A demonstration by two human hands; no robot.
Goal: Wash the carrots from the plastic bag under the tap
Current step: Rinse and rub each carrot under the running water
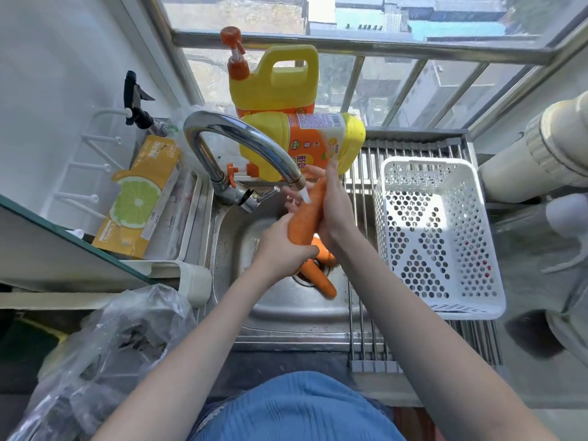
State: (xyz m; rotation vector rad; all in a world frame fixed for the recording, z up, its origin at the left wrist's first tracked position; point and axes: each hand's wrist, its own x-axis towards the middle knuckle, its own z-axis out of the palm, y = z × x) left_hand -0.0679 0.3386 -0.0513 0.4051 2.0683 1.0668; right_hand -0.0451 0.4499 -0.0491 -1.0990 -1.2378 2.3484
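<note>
At my far left lies the crumpled clear plastic bag (105,342) on the counter, and behind it a yellow cardboard box printed with a lime slice (140,198); its small writing is too fine for me to read. The curved chrome tap (241,144) arches over the stainless steel sink (286,313). My left hand (283,249) curls around the thick lower end of a long orange carrot (307,214), which I hold up under the spout, where a thin stream of water meets it. My right hand (334,205) wraps the carrot's upper part from the right side. More orange carrots (321,278) lie in the basin near the drain. Behind stand a yellow detergent jug with an orange pump (273,81) and a second yellow bottle on its side (305,144), with an orange label I cannot read. At right, a white perforated plastic basket (439,237) sits on a metal roll-up rack (366,313).
</note>
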